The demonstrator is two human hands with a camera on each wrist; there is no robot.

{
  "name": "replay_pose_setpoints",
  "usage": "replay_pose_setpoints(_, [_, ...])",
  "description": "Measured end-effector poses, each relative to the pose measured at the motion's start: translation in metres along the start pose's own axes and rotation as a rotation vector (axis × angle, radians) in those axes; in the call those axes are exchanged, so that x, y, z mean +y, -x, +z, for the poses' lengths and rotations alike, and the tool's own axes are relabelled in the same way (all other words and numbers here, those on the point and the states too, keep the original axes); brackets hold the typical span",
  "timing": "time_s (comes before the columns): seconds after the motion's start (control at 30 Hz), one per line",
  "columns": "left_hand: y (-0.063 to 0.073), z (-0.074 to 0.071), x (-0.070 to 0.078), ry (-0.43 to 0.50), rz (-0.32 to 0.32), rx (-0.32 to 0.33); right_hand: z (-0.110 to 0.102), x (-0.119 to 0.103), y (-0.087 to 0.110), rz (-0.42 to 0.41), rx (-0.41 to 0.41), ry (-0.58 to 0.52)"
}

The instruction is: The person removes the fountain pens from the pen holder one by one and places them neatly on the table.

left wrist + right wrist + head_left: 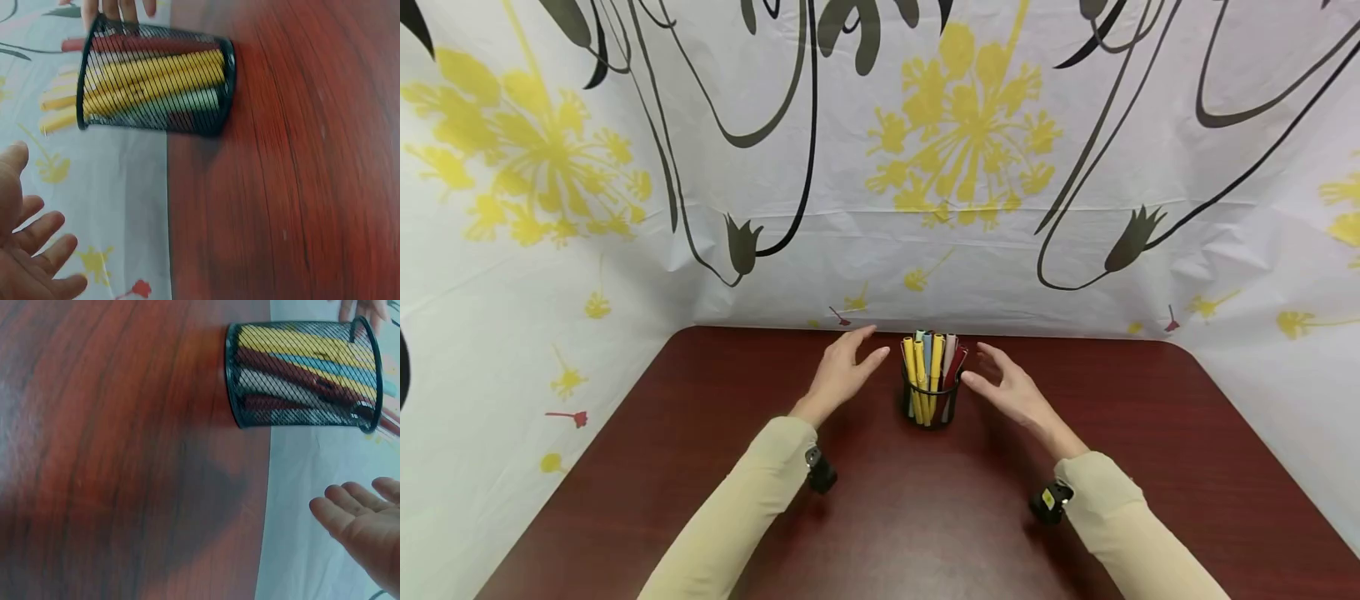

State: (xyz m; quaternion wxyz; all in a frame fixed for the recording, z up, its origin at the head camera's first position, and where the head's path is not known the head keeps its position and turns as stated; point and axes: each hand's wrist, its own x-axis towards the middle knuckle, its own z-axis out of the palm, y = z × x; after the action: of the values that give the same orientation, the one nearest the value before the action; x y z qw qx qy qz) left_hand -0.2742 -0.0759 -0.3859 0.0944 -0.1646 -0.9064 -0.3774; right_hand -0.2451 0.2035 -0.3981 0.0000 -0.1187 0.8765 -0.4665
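Note:
A black mesh pen cup [929, 426] full of markers stands upright toward the back of the table. Yellow markers [917, 375] fill its left and middle, with blue, grey and dark red ones among them. To the left of the cup, my left hand [837, 371] is raised with its fingers extended and thumb apart. My right hand [1011, 393] is on the other side, close to the cup, its fingers loosely spread. Both palms face the cup. In the left wrist view, a gap shows between the left hand [34, 247] and the cup [230, 87]; the right wrist view likewise shows the right hand [369, 525] apart from it.
The dark red wooden table [917, 525] has rounded far corners. Behind it hangs a white sheet [865, 183] printed with yellow flowers and grey stems, which also runs along both sides. A small black camera [822, 471] is strapped to each wrist.

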Motion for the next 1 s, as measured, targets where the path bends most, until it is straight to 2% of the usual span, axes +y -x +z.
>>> replay_pose_setpoints(0.23, [0.001,0.012,0.011,0.219,0.038,0.091,0.017,0.001,-0.005,-0.037,-0.058,-0.061])
replay_pose_setpoints(0.37, [0.001,0.017,0.016,0.268,0.057,0.099,0.024,0.000,-0.008,-0.041,-0.080,-0.093])
replay_pose_setpoints(0.57, [-0.002,0.021,0.021,0.268,0.106,0.076,0.034,0.000,-0.013,-0.056,-0.121,-0.194])
replay_pose_setpoints(0.73, [-0.006,0.025,0.025,0.232,0.152,0.067,0.036,-0.006,-0.010,-0.040,-0.123,-0.166])
replay_pose_setpoints(0.87, [-0.009,0.029,0.026,0.197,0.191,0.072,0.033,-0.020,-0.006,-0.055,-0.132,-0.176])
replay_pose_setpoints(1.0, [-0.009,0.032,0.027,0.164,0.191,0.062,0.035,-0.017,-0.010,-0.070,-0.122,-0.175])
